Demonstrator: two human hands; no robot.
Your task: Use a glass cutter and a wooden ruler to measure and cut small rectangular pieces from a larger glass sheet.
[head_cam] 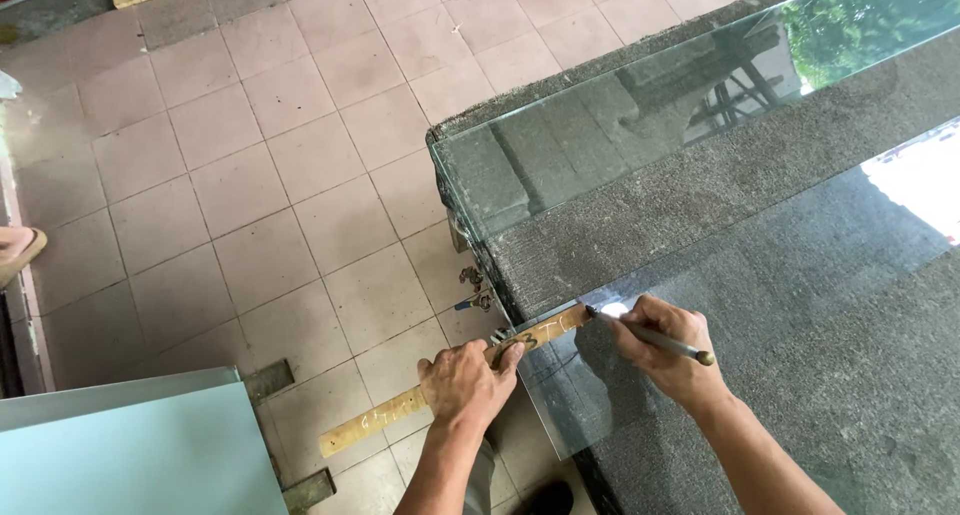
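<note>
My left hand (pixel 468 380) grips a long wooden straightedge (pixel 385 415) near its middle, pressing its far end onto the corner of a glass sheet (pixel 780 275). That glass sheet lies on a grey carpeted worktable (pixel 660 210). My right hand (pixel 665 345) holds a thin metal-handled glass cutter (pixel 655 340), its tip touching the glass right at the end of the straightedge. A second glass sheet (pixel 600 135) lies on the table's far side.
Pinkish floor tiles (pixel 260 175) fill the left side. A pale blue-green panel (pixel 130 455) rests at the lower left. A sandalled foot of another person (pixel 18 247) shows at the left edge. Small metal clamps (pixel 472 285) hang at the table's corner.
</note>
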